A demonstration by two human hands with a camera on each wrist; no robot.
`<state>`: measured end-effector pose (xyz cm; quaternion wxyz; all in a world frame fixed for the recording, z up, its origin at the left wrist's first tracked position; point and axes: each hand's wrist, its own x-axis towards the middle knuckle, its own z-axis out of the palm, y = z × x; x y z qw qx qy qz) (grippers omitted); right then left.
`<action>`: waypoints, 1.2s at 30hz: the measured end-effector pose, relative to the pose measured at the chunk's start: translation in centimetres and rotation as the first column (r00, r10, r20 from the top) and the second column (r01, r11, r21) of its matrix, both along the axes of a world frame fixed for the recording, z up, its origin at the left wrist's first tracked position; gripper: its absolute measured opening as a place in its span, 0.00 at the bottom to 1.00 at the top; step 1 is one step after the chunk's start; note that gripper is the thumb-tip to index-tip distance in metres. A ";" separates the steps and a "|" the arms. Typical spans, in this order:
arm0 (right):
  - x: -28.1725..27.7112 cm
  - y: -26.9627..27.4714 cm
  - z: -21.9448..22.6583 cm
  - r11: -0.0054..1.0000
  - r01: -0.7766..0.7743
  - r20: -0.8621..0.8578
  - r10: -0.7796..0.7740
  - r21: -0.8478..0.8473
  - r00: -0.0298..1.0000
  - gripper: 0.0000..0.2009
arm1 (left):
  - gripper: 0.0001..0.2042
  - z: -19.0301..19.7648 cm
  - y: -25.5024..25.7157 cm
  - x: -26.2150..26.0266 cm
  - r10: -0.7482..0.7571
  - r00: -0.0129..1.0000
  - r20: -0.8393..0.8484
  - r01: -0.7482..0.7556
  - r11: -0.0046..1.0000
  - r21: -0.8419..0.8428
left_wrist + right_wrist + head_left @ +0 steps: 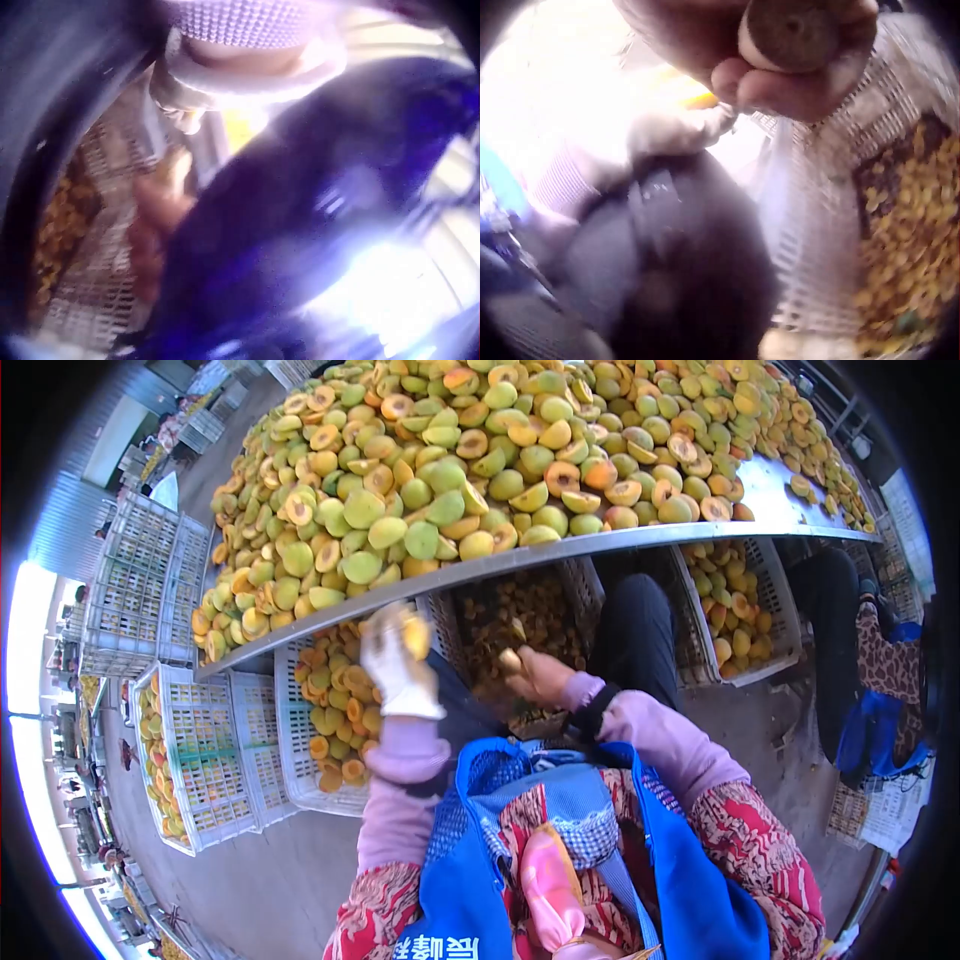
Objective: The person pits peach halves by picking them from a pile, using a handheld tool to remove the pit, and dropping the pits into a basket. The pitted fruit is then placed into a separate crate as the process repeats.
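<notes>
My left hand (398,665), in a white glove, is raised below the metal table edge and holds a yellow fruit piece (415,635) at its fingers. To its right is my bare right hand (545,678), its fingers curled round a pale, round-ended handle (510,660). The right wrist view shows the dark, round end of this handle (793,34) in my right hand (780,82), with my gloved left hand (676,131) beyond. In the left wrist view the glove cuff (247,90) is at the top; its fingers are mostly hidden.
Halved fruits (440,490) are heaped on a metal table (560,547). Beneath its edge, a crate (297,760) of fruit stands at left, another crate (790,610) at right. Small pieces (530,610) lie in a container between my knees. Someone's leg (825,650) is at far right.
</notes>
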<state>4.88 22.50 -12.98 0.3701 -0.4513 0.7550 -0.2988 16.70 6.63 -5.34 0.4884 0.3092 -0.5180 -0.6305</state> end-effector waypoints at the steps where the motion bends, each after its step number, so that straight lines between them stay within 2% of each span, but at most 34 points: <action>1: 0.1 0.4 0.1 0.999 -0.010 0.063 0.013 -0.049 0.998 0.18 | 0.14 0.6 -2.2 1.5 0.140 0.963 0.232 -0.084 0.968 -0.236; 2: 0.6 0.4 0.5 0.990 -0.031 -0.068 0.040 0.136 0.997 0.17 | 0.11 1.1 -4.2 2.9 0.323 0.852 0.411 -0.107 0.878 -0.467; 3: 1.0 0.3 0.5 0.984 -0.059 -0.062 0.070 0.166 0.996 0.17 | 0.11 1.6 -5.5 3.9 0.599 0.623 0.502 -0.071 0.683 -0.727; 4: 1.3 0.1 0.8 0.978 -0.085 -0.055 0.097 0.191 0.994 0.17 | 0.12 2.1 -6.8 4.4 0.833 0.343 0.434 0.073 0.437 -0.896; 5: 1.3 0.2 1.4 0.996 -0.084 -0.024 0.084 0.015 0.996 0.16 | 0.13 1.7 -8.3 4.4 0.753 0.454 0.476 0.011 0.530 -0.848; 6: 1.2 0.1 1.6 0.987 -0.053 0.012 0.055 -0.152 0.998 0.16 | 0.13 2.2 -8.5 3.2 0.750 0.461 0.474 0.016 0.527 -0.850; 7: 0.9 -0.2 1.9 0.988 -0.035 0.045 0.043 -0.153 0.998 0.16 | 0.12 2.9 -8.4 1.6 0.529 0.642 0.555 0.088 0.668 -0.739; 8: 0.6 -0.4 2.0 0.988 -0.019 0.079 0.032 -0.151 0.996 0.16 | 0.12 3.5 -8.1 -0.2 0.264 0.770 0.581 0.194 0.770 -0.607; 9: 0.2 -0.4 1.7 0.989 -0.014 0.084 0.026 -0.147 0.996 0.16 | 0.11 4.0 -7.3 -3.2 0.218 0.793 0.569 0.305 0.667 -0.680; 10: -0.1 -0.5 1.3 0.996 0.001 0.060 0.004 -0.092 0.998 0.16 | 0.11 5.9 -6.0 -6.0 0.318 0.707 0.632 0.489 0.427 -0.761; 11: -0.3 -0.7 1.0 0.999 0.018 0.038 -0.016 -0.038 0.999 0.16 | 0.11 6.0 -5.7 -8.9 0.375 0.739 0.560 0.534 0.180 -0.826; 13: -0.7 -0.8 1.2 0.998 0.029 0.067 -0.026 -0.052 0.997 0.16 | 0.13 5.9 -5.5 -14.0 0.553 0.490 0.674 0.789 0.048 -0.613; 14: -1.0 -0.7 1.3 0.997 0.039 0.089 -0.033 -0.064 0.995 0.16 | 0.13 4.9 -6.4 -16.2 0.626 0.502 0.597 0.801 -0.076 -0.594; 16: -1.3 -0.5 1.5 0.995 0.058 0.085 -0.051 -0.080 0.995 0.16 | 0.14 3.6 -7.2 -19.3 0.745 0.296 0.598 0.905 -0.019 -0.425; 17: -1.3 -0.4 1.6 0.994 0.060 0.103 -0.050 -0.087 0.993 0.16 | 0.14 3.3 -7.5 -20.4 0.740 0.304 0.599 0.905 -0.027 -0.425; 19: -1.4 -0.4 1.7 0.988 0.092 0.165 -0.071 -0.127 0.984 0.16 | 0.13 3.2 -7.8 -21.5 0.813 0.127 0.568 0.983 -0.028 -0.179; 20: -1.5 -0.5 1.8 0.987 0.094 0.167 -0.072 -0.128 0.983 0.16 | 0.13 3.3 -8.0 -21.3 0.813 0.127 0.568 0.984 -0.030 -0.177; 22: -1.9 -1.0 2.7 0.887 0.347 0.276 -0.266 -0.306 0.924 0.16 | 0.12 4.4 -8.3 -20.1 0.678 0.238 0.696 0.964 -0.078 -0.253; 23: -2.6 -1.0 3.6 0.886 0.447 0.594 -0.295 -0.124 0.749 0.14 | 0.11 4.9 -8.2 -18.9 0.615 0.318 0.721 0.936 -0.082 -0.343; 24: -2.9 -0.8 5.6 0.822 0.565 0.828 -0.267 -0.071 0.493 0.11 | 0.11 5.3 -7.8 -17.6 0.616 0.314 0.722 0.937 -0.080 -0.339; 25: -3.5 -0.7 5.7 0.786 0.607 0.832 -0.256 -0.117 0.492 0.09 | 0.12 5.5 -7.3 -16.1 0.478 0.492 0.728 0.863 -0.157 -0.481; 26: -4.3 -1.1 5.9 0.757 0.651 0.849 -0.310 -0.051 0.428 0.09 | 0.13 5.6 -6.6 -14.4 0.318 0.645 0.695 0.762 -0.202 -0.615; 28: -5.7 -1.3 7.2 0.738 0.674 0.911 -0.297 0.030 0.285 0.11 | 0.15 6.2 -3.9 -11.0 0.148 0.687 0.712 0.724 -0.223 -0.653; 29: -5.8 -1.3 7.7 0.753 0.658 0.942 -0.223 0.002 0.252 0.10 | 0.18 6.3 -2.5 -9.6 0.094 0.681 0.726 0.725 -0.221 -0.652; 30: -5.6 -1.2 8.2 0.765 0.644 0.965 -0.144 -0.033 0.221 0.10 | 0.21 5.7 -1.6 -8.2 0.028 0.629 0.777 0.767 -0.191 -0.613; 32: -4.6 -1.2 8.1 0.809 0.586 0.964 -0.130 -0.032 0.233 0.10 | 0.27 4.6 0.0 -5.9 -0.181 0.639 0.748 0.769 0.099 -0.632; 33: -4.0 -1.3 8.1 0.845 0.532 0.961 -0.107 -0.048 0.256 0.10 | 0.31 3.4 0.3 -4.8 -0.364 0.699 0.615 0.715 0.336 -0.614; 34: -3.1 -1.4 8.2 0.851 0.524 0.962 -0.106 -0.043 0.251 0.10 | 0.29 2.3 1.8 -3.8 -0.604 0.741 0.294 0.670 0.693 -0.266; 36: -0.9 -2.2 8.6 0.810 0.586 0.986 -0.087 -0.014 0.144 0.11 | 0.26 0.6 2.7 -2.4 -0.653 0.757 -0.003 0.649 0.752 -0.115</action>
